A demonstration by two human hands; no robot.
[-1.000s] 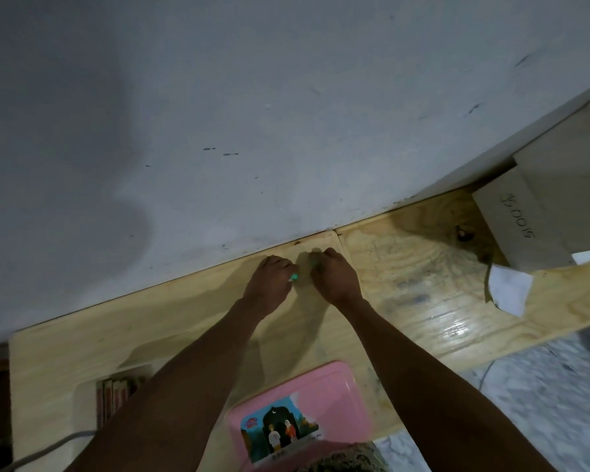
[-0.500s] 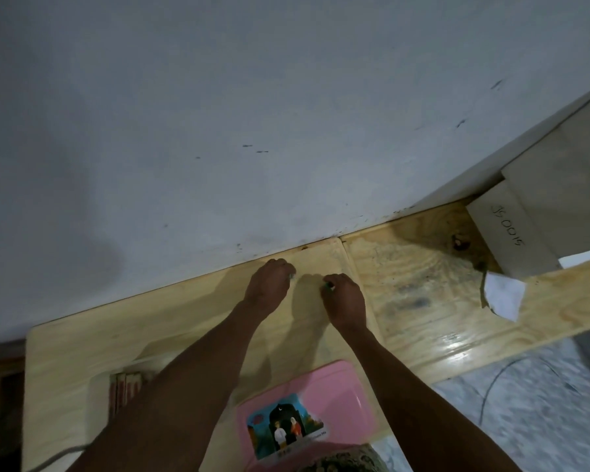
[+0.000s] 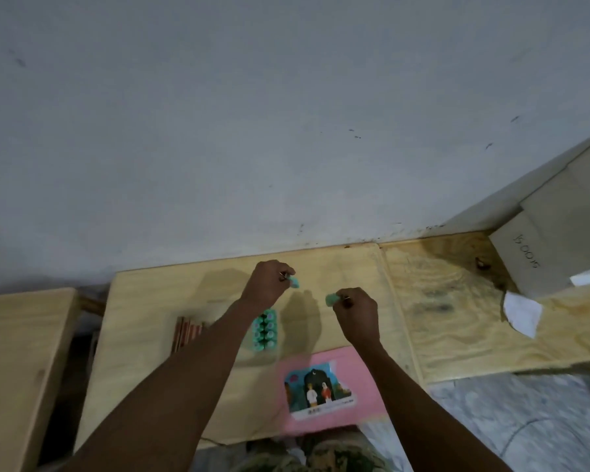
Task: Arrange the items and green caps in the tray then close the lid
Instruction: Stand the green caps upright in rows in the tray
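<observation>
My left hand (image 3: 268, 284) pinches a small green cap (image 3: 294, 283) above the wooden table (image 3: 143, 301). A little to the right and lower, my right hand (image 3: 356, 313) pinches a second green cap (image 3: 331, 299). The two hands are apart. A block of several green caps (image 3: 265, 330) lies in rows on the table, partly hidden under my left forearm. Left of it sits a bundle of reddish-brown sticks (image 3: 184, 333). Near the table's front edge is the pink lid (image 3: 365, 373) with a picture sticker (image 3: 319, 386).
A grey wall (image 3: 286, 131) stands right behind the table. A second wooden board (image 3: 457, 311) adjoins on the right, with a white paper scrap (image 3: 521, 315) and a grey box (image 3: 539, 257). Another wooden surface (image 3: 17, 362) lies at the left. Tiled floor (image 3: 525, 420) shows at lower right.
My hands have come apart from each other, each with a green cap. The view has tilted, so the rows of green caps and the sticks now show.
</observation>
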